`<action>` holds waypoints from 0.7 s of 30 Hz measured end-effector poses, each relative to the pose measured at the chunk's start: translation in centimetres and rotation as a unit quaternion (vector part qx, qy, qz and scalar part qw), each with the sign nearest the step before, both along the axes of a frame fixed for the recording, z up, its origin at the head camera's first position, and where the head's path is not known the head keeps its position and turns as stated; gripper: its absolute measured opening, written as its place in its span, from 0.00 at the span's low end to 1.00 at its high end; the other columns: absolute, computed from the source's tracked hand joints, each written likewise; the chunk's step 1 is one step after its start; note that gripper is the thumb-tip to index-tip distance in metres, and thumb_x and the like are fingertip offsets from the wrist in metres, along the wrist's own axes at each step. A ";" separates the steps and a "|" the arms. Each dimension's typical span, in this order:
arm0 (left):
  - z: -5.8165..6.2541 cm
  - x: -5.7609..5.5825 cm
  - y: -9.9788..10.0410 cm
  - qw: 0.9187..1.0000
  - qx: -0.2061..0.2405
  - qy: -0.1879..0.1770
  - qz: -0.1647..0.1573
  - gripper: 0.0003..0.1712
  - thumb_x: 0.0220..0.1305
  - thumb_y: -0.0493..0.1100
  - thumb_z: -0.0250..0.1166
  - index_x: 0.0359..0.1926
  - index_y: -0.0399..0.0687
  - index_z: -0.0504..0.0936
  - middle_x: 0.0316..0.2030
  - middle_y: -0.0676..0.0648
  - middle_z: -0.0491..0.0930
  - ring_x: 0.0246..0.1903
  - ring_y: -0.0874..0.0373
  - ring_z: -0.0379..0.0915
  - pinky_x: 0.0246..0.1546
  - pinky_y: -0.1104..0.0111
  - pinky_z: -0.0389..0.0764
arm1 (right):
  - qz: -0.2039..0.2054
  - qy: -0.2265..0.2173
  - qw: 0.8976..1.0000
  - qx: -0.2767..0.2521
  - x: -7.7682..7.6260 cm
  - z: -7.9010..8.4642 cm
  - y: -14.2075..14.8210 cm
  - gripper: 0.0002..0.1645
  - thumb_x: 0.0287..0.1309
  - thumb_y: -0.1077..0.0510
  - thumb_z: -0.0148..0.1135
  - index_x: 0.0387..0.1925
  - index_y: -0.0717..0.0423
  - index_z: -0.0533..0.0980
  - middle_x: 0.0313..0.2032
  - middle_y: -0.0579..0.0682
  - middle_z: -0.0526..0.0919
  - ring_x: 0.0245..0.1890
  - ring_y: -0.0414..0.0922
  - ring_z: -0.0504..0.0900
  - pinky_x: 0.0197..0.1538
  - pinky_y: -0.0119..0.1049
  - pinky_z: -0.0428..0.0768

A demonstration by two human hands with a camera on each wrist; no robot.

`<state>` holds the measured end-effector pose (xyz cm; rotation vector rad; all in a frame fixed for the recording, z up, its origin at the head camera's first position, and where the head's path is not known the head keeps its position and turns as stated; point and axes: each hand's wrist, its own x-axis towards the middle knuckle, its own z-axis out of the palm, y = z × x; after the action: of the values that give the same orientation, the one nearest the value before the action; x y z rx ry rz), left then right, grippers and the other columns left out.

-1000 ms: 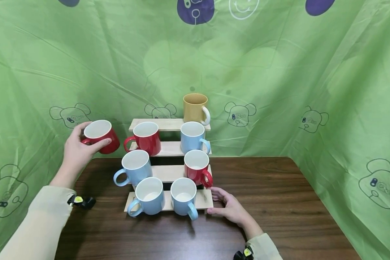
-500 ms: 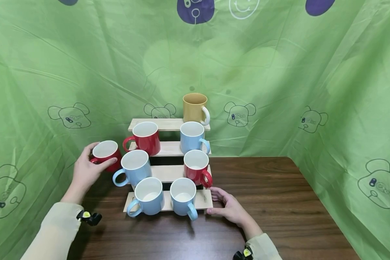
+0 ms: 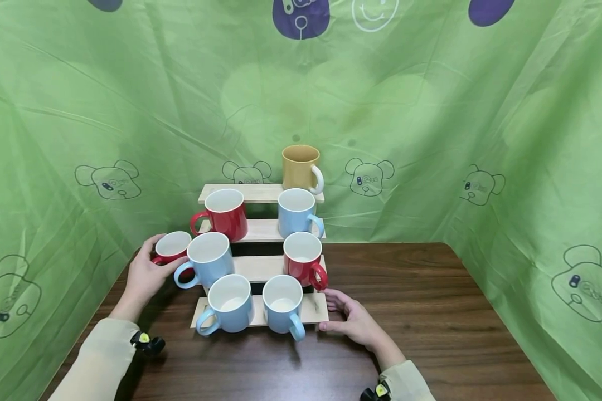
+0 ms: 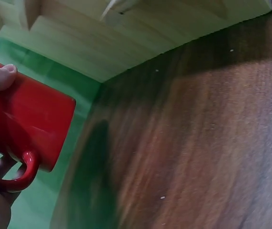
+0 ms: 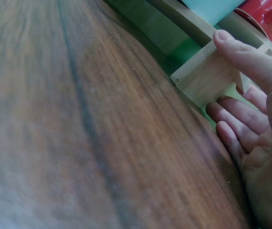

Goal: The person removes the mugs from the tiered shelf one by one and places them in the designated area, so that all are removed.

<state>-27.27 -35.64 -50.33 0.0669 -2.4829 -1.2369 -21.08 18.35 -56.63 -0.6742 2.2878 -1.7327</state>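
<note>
My left hand (image 3: 146, 277) grips a red mug (image 4: 31, 119) with a white inside, low at the left side of the stepped wooden rack (image 3: 258, 268). In the left wrist view its thumb lies along the mug's wall and the handle hangs by the palm. A light blue mug (image 3: 209, 253) partly hides the held mug in the head view. At the rack's lower right end my right hand (image 3: 357, 318) holds the bottom tier, thumb at the front corner and fingers round the side. The right wrist view shows that thumb (image 5: 240, 51) against the wood.
Two light blue mugs stand on the bottom tier, and a red mug (image 3: 301, 259) sits on the second. Another red mug (image 3: 228, 216) and a blue mug (image 3: 295, 214) share the third. A tan mug (image 3: 299, 167) tops the rack. Green cloth (image 3: 406, 122) surrounds the brown table (image 3: 411, 289).
My left hand has come down and to the right with the red mug, from beside the upper tiers to behind the blue mug's handle. The right hand has stayed at the rack's end.
</note>
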 end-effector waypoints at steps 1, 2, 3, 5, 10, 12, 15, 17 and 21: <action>-0.2 -0.1 0.1 1.000 0.000 0.005 -0.002 0.53 0.63 0.53 0.84 0.80 0.42 0.66 0.67 0.30 0.76 0.62 0.34 0.76 0.43 0.86 0.70 | -0.001 0.001 1.000 0.002 0.0 0.0 0.0 0.45 0.63 0.58 0.82 0.76 0.61 0.70 0.66 0.58 0.83 0.65 0.55 0.83 0.68 0.38 0.79; -0.4 -0.1 0.1 1.000 -0.001 0.010 -0.004 0.52 0.63 0.51 0.84 0.79 0.41 0.67 0.67 0.30 0.76 0.62 0.34 0.76 0.43 0.87 0.70 | -0.001 0.004 1.000 0.002 0.0 -0.1 0.0 0.45 0.63 0.58 0.82 0.76 0.62 0.70 0.66 0.59 0.83 0.64 0.55 0.83 0.68 0.38 0.79; -0.5 -0.2 0.2 1.000 -0.001 0.015 -0.006 0.51 0.63 0.49 0.84 0.79 0.40 0.67 0.67 0.29 0.76 0.62 0.34 0.76 0.44 0.88 0.70 | -0.003 0.005 1.000 0.004 0.0 -0.1 0.0 0.45 0.63 0.58 0.82 0.76 0.62 0.70 0.66 0.59 0.83 0.64 0.54 0.83 0.68 0.38 0.79; -0.8 -0.3 0.3 1.000 0.000 0.021 -0.011 0.49 0.63 0.45 0.84 0.78 0.39 0.68 0.66 0.28 0.76 0.61 0.33 0.76 0.43 0.89 0.69 | -0.004 0.003 1.000 0.005 0.0 -0.1 0.0 0.45 0.63 0.58 0.82 0.76 0.62 0.70 0.66 0.59 0.83 0.64 0.52 0.83 0.68 0.37 0.79; -1.6 -0.8 0.3 1.000 0.002 0.023 -0.012 0.48 0.62 0.41 0.83 0.78 0.39 0.68 0.65 0.29 0.77 0.59 0.40 0.76 0.45 0.89 0.70 | -0.008 -0.006 1.000 0.009 0.0 0.2 0.0 0.46 0.62 0.57 0.83 0.76 0.60 0.70 0.66 0.56 0.83 0.64 0.49 0.83 0.68 0.36 0.79; -1.9 -1.0 0.3 1.000 0.003 0.025 -0.009 0.48 0.62 0.40 0.83 0.78 0.40 0.69 0.64 0.30 0.79 0.57 0.50 0.77 0.47 0.89 0.70 | -0.008 -0.005 1.000 0.011 0.0 0.2 0.0 0.46 0.62 0.57 0.83 0.76 0.59 0.70 0.66 0.56 0.84 0.64 0.49 0.83 0.67 0.35 0.79; -2.2 -1.2 0.4 1.000 0.007 0.026 -0.003 0.47 0.60 0.39 0.84 0.77 0.41 0.71 0.62 0.31 0.81 0.52 0.64 0.75 0.47 0.88 0.70 | -0.006 -0.003 1.000 0.011 0.1 0.3 0.0 0.46 0.62 0.57 0.83 0.76 0.60 0.70 0.66 0.57 0.83 0.64 0.50 0.83 0.68 0.36 0.79; -2.3 -1.3 0.5 1.000 0.005 0.026 -0.004 0.47 0.60 0.38 0.84 0.76 0.41 0.71 0.61 0.31 0.81 0.49 0.70 0.72 0.46 0.87 0.70 | -0.005 -0.001 1.000 0.011 0.1 0.3 0.0 0.46 0.62 0.56 0.82 0.76 0.60 0.70 0.66 0.57 0.83 0.64 0.51 0.83 0.68 0.37 0.79; -2.3 -1.4 0.6 1.000 -0.006 0.022 -0.010 0.46 0.60 0.38 0.83 0.76 0.41 0.71 0.60 0.30 0.82 0.49 0.70 0.71 0.45 0.87 0.70 | -0.009 -0.007 1.000 0.013 0.1 0.2 0.0 0.46 0.62 0.56 0.83 0.76 0.60 0.70 0.66 0.57 0.83 0.64 0.50 0.83 0.68 0.36 0.79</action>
<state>-28.70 -35.02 -52.67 0.0110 -2.4596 -1.2185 -20.97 18.34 -56.42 -0.6369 2.3102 -1.7062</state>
